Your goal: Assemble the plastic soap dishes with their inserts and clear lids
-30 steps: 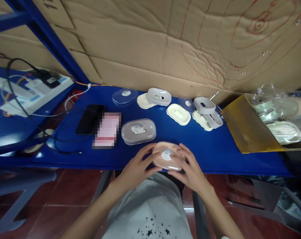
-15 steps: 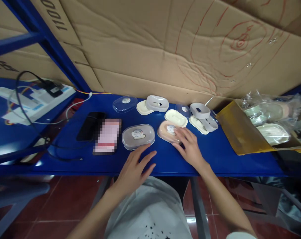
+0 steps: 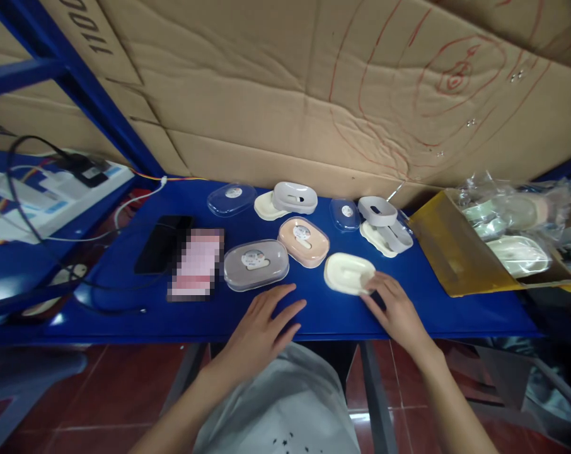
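My right hand (image 3: 393, 308) pinches the right end of a cream oval tray (image 3: 345, 274), which looks like a soap dish base, near the front of the table. To its left, my left hand (image 3: 266, 321) hovers above the front of the table with its fingers apart, holding nothing. Just beyond that hand lies a grey oval soap dish (image 3: 241, 268) under a clear lid with a round label. Touching its upper right side is a pink oval soap dish (image 3: 309, 249), also labelled.
At the back lie a clear lid (image 3: 231, 200), a grey dish (image 3: 295, 198) on a cream tray, another lid (image 3: 345, 216) and stacked grey dishes (image 3: 380, 210). Phones (image 3: 163, 246) are left, with cables and a power strip (image 3: 53, 205). An open carton (image 3: 460, 252) of wrapped pieces stands right.
My right hand has left the pink soap dish and moved right, taking hold of the cream tray, which has come towards me. The pink dish now sits farther left, against the grey one.
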### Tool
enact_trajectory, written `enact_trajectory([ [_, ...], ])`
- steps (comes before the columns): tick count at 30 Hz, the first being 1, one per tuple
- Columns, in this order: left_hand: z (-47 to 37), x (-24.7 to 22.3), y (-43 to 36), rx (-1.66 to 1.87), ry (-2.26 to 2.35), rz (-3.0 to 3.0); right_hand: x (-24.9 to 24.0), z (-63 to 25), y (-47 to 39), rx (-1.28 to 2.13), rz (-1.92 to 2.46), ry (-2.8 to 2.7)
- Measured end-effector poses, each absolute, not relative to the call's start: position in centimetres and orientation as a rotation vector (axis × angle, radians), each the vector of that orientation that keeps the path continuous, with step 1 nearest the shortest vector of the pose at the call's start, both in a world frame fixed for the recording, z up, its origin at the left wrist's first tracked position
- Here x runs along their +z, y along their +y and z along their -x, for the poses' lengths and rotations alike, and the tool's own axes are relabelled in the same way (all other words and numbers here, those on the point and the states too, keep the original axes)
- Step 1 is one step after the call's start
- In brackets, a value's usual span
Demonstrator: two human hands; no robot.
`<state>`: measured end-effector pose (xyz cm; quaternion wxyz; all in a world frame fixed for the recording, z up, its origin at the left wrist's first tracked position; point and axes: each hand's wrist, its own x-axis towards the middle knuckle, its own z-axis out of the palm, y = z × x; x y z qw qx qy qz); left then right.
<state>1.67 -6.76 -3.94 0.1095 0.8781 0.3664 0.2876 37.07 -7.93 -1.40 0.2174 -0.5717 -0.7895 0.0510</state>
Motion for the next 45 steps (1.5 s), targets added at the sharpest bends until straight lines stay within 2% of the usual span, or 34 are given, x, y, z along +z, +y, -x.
enact_trajectory([
  [3, -3.3, -3.7, -6.9, 0.768, 0.915, -2.660, -0.6, -35.8, -9.8, 0.316, 1.436, -2.266],
  [6, -4.7, -3.4, -7.0, 0.658, 0.797, -2.723, -0.2, -34.8, -6.5, 0.390, 1.367, -2.215],
  [13, -2.0, -3.5, -7.6, 0.732, 1.005, -2.728, -1.8, -34.9, 6.1, 0.080, 1.700, -2.259],
  [18, 0.8, -4.0, -7.8, 0.803, 1.154, -2.627, -2.1, -37.3, 4.2, -0.077, 1.639, -2.207],
  [21, 0.8, -4.1, -7.6, 0.809, 1.141, -2.593, -2.4, -40.2, 1.7, -0.340, 1.796, -2.050],
  [24, 0.0, -4.0, -7.1, 0.815, 1.086, -2.607, -2.9, -43.2, -0.3, -0.430, 1.971, -1.891],
  [29, -1.5, -3.8, -6.9, 0.804, 0.991, -2.626, -3.1, -44.7, -4.8, -0.327, 1.887, -1.712],
  [33, -1.8, -4.1, -6.9, 0.791, 0.960, -2.588, -2.8, -40.5, -10.3, -0.196, 1.720, -1.723],
  [36, -1.7, -4.3, -6.9, 0.759, 1.000, -2.513, -2.6, -36.0, -13.2, -0.044, 1.521, -1.926],
  [41, -1.5, -4.6, -6.8, 0.710, 1.098, -2.381, -2.2, -31.5, -12.8, 0.233, 1.213, -2.184],
  [45, -1.4, -4.6, -6.9, 0.736, 1.148, -2.365, -1.4, -30.5, -11.0, 0.277, 1.080, -2.248],
])
